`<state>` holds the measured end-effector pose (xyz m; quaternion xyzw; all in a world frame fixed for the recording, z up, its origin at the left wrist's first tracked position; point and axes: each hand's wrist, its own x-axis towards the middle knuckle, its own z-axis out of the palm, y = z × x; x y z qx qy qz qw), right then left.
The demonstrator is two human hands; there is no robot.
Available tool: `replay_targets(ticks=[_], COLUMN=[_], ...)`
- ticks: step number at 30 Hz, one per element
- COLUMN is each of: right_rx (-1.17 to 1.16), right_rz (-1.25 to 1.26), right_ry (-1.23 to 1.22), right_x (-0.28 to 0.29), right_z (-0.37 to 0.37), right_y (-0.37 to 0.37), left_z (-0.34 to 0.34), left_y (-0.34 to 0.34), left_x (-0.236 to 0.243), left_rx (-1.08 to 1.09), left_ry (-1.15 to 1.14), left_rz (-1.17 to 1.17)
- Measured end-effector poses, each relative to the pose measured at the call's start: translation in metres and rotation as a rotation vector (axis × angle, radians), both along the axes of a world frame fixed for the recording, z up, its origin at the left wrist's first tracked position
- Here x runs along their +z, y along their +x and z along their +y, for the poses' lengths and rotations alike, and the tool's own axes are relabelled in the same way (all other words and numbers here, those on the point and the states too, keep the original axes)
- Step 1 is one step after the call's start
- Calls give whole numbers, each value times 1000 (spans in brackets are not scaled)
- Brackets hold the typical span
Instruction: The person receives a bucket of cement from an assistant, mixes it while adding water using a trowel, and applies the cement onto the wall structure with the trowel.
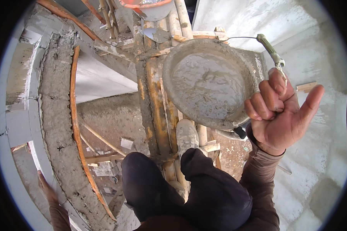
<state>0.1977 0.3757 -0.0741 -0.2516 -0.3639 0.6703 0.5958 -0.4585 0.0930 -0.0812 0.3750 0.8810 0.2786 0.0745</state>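
A wide round basin [166, 82] of wet grey mortar [208, 84] stands on the planks in front of me. From its far rim a wire runs to a greenish stick-like grip [272, 51], with pale cord wound at its near end. My right hand [278, 115] is beside the basin's right rim, palm turned up. Its fingers are curled, the forefinger hooked at the corded end of the handle, and the thumb sticks out. At the lower left, my left hand [46, 185] rests with fingers stretched along the edge of a pale grey curved frame [37, 156]; part of it is hidden.
A curved ledge coated in rough mortar [57, 104], edged by an orange-brown strip [75, 111], runs down the left. My shoe [187, 135] is on narrow scaffold planks [155, 104]. Ground with debris shows below. An orange-rimmed bucket [155, 12] stands beyond; a plastered wall [316, 154] rises right.
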Motion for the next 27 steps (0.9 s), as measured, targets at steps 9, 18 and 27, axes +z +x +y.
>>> replay_targets(ticks=[9, 18, 27], right_rx=[142, -138, -434], right_rz=[-38, -426, -1247], right_ry=[-288, -498, 36], right_x=[-68, -159, -251], right_z=[22, 22, 47], right_y=[-67, -9, 5], left_z=[16, 12, 10], left_y=[30, 21, 10], left_x=[9, -1, -1], left_rx=[7, 42, -8], left_ry=[-74, 47, 84], left_rz=[-30, -98, -230])
